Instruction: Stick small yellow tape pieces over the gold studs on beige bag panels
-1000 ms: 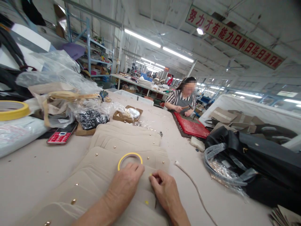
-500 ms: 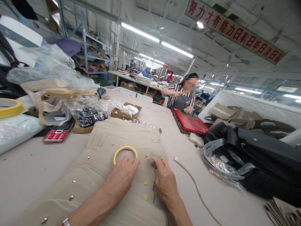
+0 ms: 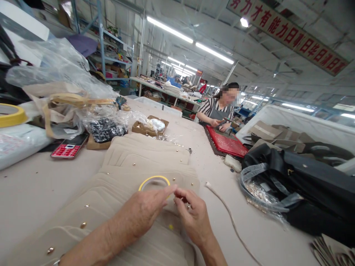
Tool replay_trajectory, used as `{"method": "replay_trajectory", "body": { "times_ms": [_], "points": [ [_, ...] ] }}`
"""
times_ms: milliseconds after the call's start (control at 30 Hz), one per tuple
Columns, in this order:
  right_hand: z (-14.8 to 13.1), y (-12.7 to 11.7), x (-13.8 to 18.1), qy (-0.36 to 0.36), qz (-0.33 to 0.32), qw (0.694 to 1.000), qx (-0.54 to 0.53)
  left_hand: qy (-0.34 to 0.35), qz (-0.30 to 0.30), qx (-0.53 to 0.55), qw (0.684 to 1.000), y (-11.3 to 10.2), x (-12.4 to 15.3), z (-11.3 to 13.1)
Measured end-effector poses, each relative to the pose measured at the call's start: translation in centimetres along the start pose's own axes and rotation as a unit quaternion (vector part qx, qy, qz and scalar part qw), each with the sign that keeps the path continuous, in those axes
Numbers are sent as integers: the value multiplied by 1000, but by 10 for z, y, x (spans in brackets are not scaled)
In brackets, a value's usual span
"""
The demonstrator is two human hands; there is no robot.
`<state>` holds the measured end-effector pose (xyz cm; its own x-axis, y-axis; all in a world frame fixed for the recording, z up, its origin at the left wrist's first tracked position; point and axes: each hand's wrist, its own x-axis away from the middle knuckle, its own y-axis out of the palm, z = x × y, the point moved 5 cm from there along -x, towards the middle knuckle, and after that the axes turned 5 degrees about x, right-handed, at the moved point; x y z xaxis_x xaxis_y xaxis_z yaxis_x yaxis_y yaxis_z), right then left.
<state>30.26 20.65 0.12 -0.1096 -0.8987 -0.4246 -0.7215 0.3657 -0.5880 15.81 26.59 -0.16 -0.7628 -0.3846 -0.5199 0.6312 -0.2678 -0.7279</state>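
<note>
Left hand (image 3: pixel 145 207) and right hand (image 3: pixel 195 216), apart half second ago, now seem to meet at fingertips beside yellow tape roll (image 3: pixel 154 177), above beige panels (image 3: pixel 119 186). Left overlaps roll, grip hidden; right curled, pinch unclear. Work seems back at tape.

Near the tabletop's (image 3: pixel 33 192) front edge, the left hand (image 3: pixel 146 208) partly covers a yellow tape roll (image 3: pixel 153 178) above overlapping beige pieces (image 3: pixel 111 190), fingertips close to the right hand's (image 3: pixel 195 218). Toward the far edge lies a red board (image 3: pixel 229 143).

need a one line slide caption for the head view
Left hand and right hand close together over layered beige pieces with gold-coloured studs, a yellow-rimmed tape roll beside them.
</note>
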Motion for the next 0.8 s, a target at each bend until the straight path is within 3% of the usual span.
{"method": "replay_trajectory", "body": {
  "times_ms": [167, 600, 700, 800],
  "points": [
    [-15, 5, 3, -106, 18, 992, 60, -19, -27, -3, 999, 7, 0, 0],
    [-18, 12, 7, -183, 125, 957, 190, -109, -61, -12, 992, 14, -2, -2],
    [-20, 11, 8, -144, 135, 966, 168, -105, -50, -33, 993, 11, -4, -1],
    [-9, 13, 5, 40, 104, 993, 39, -76, -18, -69, 995, 5, -6, 6]
  ]
}}
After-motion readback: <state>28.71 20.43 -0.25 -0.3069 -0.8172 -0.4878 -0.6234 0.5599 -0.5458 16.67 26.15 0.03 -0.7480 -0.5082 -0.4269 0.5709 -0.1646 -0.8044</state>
